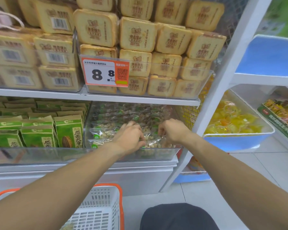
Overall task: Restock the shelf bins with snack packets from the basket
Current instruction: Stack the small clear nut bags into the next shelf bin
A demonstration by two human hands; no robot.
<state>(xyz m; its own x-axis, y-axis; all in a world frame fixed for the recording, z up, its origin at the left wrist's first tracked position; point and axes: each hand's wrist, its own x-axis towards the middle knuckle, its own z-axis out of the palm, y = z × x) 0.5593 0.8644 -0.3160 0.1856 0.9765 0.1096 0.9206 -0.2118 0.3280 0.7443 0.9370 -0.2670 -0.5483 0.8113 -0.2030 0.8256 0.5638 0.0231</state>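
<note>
Two shelf levels fill the upper and middle frame; the white shelving (96,97) runs off the left edge, and its upright slants up the right side. Across the top I see stacked toast-printed packs (136,34) behind clear bin walls, with an orange price tag (106,73) clipped at centre; its small print I cannot read. At middle left stand green seed bags (68,131), their lower halves blurred behind a clear front panel. At frame centre sits the clear bin (156,156) of snack packets (103,135), glare hiding the ones at the back. My left hand (130,138) reaches into it, fingers curled down onto a clear packet (152,141), gripping it; my right hand (171,130) is just beside, fingers bent and pinching the same packet's upper edge, fingertips hidden. At the bottom edge the white basket (100,211) with an orange rim is cut off; my left forearm covers much of it; a few packets show faintly inside.
</note>
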